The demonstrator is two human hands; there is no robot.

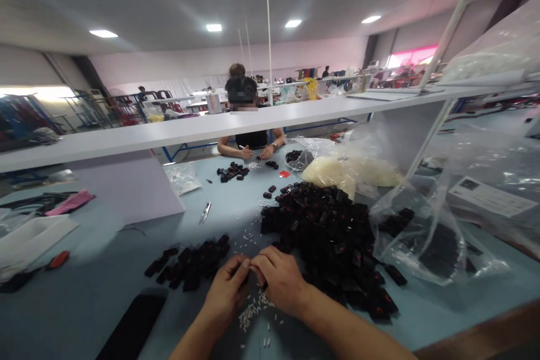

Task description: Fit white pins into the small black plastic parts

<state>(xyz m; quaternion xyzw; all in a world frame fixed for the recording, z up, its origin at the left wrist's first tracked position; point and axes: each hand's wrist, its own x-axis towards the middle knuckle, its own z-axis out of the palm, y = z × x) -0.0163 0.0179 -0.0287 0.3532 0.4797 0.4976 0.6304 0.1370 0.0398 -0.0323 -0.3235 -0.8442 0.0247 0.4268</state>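
Note:
My left hand (230,287) is closed in a pinch, its thumb and forefinger meeting the fingertips of my right hand (280,280). Whatever sits in the left pinch is hidden by the fingers. Curled under my right fingers is a small black piece (264,286), mostly covered. Small white pegs (250,318) lie scattered on the table below and beyond both hands. Left of my left hand lies a loose group of black pieces (196,264). A large heap of similar black pieces (324,230), some with red marks, rises just beyond and right of my right hand.
A raised white shelf (236,124) spans the table. Across from me a person's hands (255,152) work at smaller black piles. Metal thread snips (205,212) lie ahead. A black phone-like slab (133,326) is at front left; clear plastic bags (439,236) stand right.

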